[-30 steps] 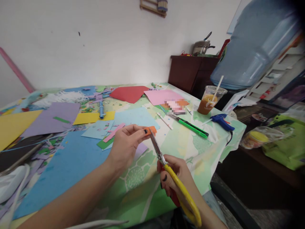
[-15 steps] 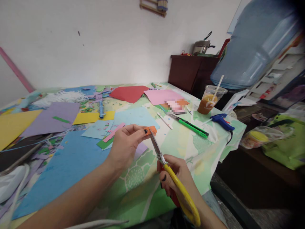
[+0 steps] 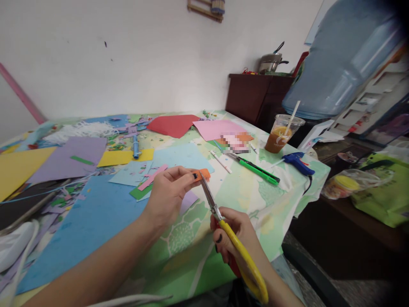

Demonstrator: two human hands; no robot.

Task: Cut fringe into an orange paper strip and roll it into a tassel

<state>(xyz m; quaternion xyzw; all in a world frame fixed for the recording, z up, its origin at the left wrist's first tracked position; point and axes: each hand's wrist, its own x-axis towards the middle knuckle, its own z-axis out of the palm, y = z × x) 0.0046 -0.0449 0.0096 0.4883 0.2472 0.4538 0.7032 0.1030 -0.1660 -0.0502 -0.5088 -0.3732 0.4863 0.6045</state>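
Note:
My left hand pinches a small orange strip of paper or foam between thumb and fingers. The strip's right end is cut into a fringe. My right hand grips a pair of scissors with yellow and red handles. Their blades point up and away from me, and the tips meet the strip beside the fringe. Under and behind my left hand lie a pink strip, a green piece and light blue sheets.
A large blue sheet covers the left front. A green utility knife, a blue glue gun and a drink cup stand or lie to the right. Scraps and white string are at the back left.
Almost nothing differs. Both hands, the orange strip and the scissors stay in nearly the same place.

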